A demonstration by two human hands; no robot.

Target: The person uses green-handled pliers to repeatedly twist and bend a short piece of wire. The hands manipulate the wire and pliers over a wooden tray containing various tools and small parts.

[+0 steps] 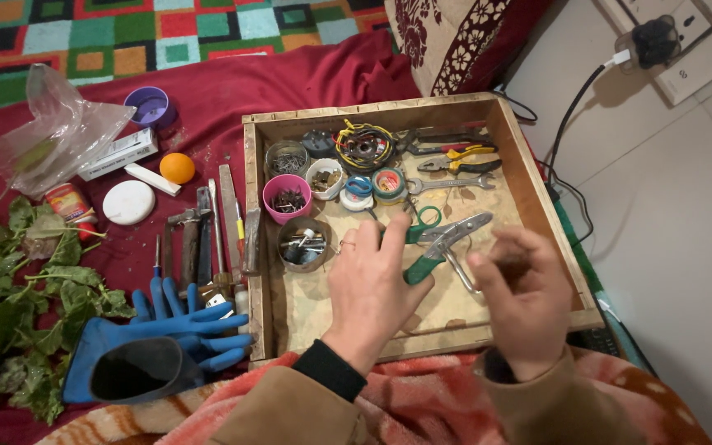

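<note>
Head view: a shallow wooden tray rests on a red cloth with its open face up, and both hands work over its near half. The left hand lies flat, palm down, fingers spread wide and pressing on the green-handled cutters; it pins the tool rather than closing around it. The right hand is raised just right of the cutters with its fingers curled narrow toward the thumb; whether a small part sits between them cannot be told, as the hand is blurred. Judged from this, the step in hand is steadying the tool in the tray, and any next move calls for a firm wrap around the green handles before lifting. The cutters lie near the tray's centre, long axis diagonal: metal jaws point far-right, green handles point near-left under the left palm. Green-handled scissors lie just beyond, touching the fingertips. Small tubs of screws, tape rolls and yellow pliers line the far side. Blue rubber gloves lie left of the tray, well apart.
</note>
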